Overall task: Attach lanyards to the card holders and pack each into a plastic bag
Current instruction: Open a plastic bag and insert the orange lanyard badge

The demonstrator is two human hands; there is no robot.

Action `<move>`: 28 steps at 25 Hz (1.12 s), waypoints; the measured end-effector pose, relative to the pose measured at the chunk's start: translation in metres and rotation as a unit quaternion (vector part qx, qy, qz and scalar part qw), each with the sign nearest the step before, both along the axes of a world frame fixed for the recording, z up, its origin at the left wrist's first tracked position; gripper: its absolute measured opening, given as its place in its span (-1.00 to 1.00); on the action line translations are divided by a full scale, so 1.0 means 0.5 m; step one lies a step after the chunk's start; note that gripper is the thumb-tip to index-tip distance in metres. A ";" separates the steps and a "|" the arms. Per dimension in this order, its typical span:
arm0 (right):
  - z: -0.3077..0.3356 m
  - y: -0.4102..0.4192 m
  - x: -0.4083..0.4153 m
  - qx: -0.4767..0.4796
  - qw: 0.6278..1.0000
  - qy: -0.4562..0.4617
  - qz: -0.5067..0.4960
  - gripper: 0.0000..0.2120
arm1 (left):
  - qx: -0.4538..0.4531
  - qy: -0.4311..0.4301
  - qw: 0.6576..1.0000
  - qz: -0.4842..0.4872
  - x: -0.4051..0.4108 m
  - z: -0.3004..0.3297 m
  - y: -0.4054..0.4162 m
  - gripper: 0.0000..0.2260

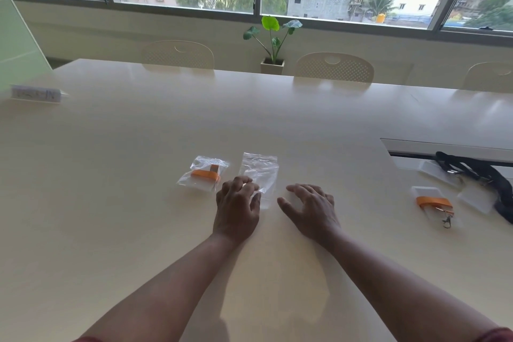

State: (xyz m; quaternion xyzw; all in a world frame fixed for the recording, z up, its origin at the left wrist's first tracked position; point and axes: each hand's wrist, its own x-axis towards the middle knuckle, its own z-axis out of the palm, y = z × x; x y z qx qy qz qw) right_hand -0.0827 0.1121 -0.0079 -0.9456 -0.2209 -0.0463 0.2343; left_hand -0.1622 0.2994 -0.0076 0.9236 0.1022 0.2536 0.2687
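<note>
Two hands: we are resting them near the table's middle.
Left hand [238, 204]: fingers curling, touching the empty clear plastic bag [259, 172].
Right hand [311, 207]: fingers apart, lying flat on the pale table [138, 147].
Left: packed clear bag with orange lanyard [204, 173].

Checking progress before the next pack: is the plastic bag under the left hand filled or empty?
Empty, as far as it shows: the clear bag lies flat with only table visible through it, unlike the packed bag holding an orange lanyard.

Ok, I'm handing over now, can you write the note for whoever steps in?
Left hand: fingers resting on the empty plastic bag, not gripping.
Right hand: open on the table, holding nothing.
Done: one packed bag with an orange lanyard, left of the empty bag.
Left: orange lanyard and card holders far right, beside black lanyards; attach and bag them.
</note>
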 end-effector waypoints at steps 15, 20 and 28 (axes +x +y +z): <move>0.029 -0.075 -0.011 0.442 0.866 0.231 -0.024 -0.72 | 0.231 -0.095 0.948 -0.195 -0.010 0.021 -0.031 -0.71; 0.039 -0.161 -0.018 0.472 0.846 0.231 -0.087 -0.85 | 0.312 -0.059 0.921 -0.226 0.015 0.038 -0.088 -0.44; 0.040 -0.316 -0.025 0.581 0.759 0.231 -0.182 -0.89 | 0.129 0.033 0.961 -0.242 0.084 0.013 -0.302 -0.62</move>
